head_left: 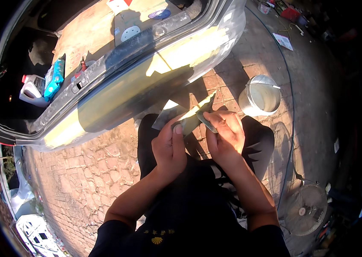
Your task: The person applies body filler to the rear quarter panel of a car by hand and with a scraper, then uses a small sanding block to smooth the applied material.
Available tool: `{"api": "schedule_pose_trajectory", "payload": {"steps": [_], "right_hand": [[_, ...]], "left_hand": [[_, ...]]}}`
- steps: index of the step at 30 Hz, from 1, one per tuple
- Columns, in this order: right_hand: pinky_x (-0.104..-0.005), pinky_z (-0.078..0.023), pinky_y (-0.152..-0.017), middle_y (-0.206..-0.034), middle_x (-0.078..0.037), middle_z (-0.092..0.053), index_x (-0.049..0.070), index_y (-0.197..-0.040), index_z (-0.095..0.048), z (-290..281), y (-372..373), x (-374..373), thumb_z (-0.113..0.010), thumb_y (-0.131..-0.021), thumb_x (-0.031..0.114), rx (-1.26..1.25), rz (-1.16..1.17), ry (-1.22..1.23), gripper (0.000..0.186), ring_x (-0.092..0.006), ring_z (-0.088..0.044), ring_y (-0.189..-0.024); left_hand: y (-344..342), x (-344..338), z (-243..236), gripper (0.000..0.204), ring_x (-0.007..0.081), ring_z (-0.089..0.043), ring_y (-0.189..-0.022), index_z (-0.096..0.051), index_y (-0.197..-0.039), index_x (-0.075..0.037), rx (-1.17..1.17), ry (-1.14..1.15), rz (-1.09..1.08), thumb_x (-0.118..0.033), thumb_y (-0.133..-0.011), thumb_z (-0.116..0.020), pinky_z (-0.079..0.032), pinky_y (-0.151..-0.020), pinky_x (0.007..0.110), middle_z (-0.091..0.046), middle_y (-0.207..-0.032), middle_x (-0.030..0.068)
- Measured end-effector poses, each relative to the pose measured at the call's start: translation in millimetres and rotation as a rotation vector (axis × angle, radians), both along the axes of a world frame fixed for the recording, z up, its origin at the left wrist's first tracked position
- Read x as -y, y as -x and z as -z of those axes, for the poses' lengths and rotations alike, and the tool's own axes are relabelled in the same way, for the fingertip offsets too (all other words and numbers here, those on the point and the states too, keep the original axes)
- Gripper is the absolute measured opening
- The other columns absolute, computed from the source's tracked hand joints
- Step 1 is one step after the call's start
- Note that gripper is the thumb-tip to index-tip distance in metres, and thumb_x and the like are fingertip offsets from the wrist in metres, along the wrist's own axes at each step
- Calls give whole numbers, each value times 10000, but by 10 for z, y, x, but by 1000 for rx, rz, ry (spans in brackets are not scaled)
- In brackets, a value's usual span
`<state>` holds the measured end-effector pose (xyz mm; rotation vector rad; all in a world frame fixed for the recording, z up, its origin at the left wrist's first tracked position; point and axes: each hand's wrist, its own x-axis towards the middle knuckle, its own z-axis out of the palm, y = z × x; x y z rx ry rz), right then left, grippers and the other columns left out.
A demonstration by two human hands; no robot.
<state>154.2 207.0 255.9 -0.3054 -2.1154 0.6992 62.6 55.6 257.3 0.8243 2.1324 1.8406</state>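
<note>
My left hand (170,147) is closed, thumb on top, on a thin dark green sheet (191,123) whose upper edge is lit yellow. My right hand (226,132) pinches a small dark, curved piece (206,121) against that sheet; its kind is unclear. A flat pale grey piece (166,115) lies just beyond my left fingers, over my knee; whether I hold it cannot be made out. Ahead of both hands is the rear bumper (146,81) of a vehicle, with yellow patches and my shadow across it.
A bucket (261,95) stands ahead of my right knee. A dark cable or hose (291,107) runs along the right side, near a round fan (306,210). In the open boot are a white jug (33,91) and a blue packet (54,79). Brick paving (91,167) lies underneath.
</note>
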Motion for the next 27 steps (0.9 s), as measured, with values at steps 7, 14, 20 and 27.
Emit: {"api": "schedule_pose_trajectory", "payload": {"steps": [7,14,20,27], "right_hand": [[-379,-567,-827,-1000,-106,-715,37,-1111,-757,15,72,106,-744,-846,-45,122,-93,236,278,-308,-702,-916],[-287,-536,-712,-887,-44,-753,-7,-1096,-753,-208,592,-570,-770,-954,121,1,-17,818,191,-73,-645,-778],[-480,-574,-793,-823,-286,-724,-57,-916,-713,-146,1446,-1473,-776,-860,309,325,217,150,375,-463,-736,-845],[-515,-581,-859,-880,-299,-726,-45,-888,-697,-131,1758,-1473,-686,-854,300,441,284,11,347,-484,-717,-895]], "left_hand": [[80,29,112,322,145,-681,-1041,-662,-1305,69,-49,7,-2,-121,-1139,-462,-535,-944,302,-756,-1129,113],[300,340,397,298,172,-728,-993,-680,-1296,56,-15,-29,-141,-110,-1121,-505,-562,-909,317,-782,-1084,170],[236,685,521,312,210,-744,-991,-682,-1291,57,54,92,-159,-131,-1119,-503,-562,-913,328,-779,-1080,181],[239,787,587,308,226,-753,-997,-688,-1281,56,64,69,-152,-125,-1116,-501,-566,-911,330,-780,-1080,187]]}}
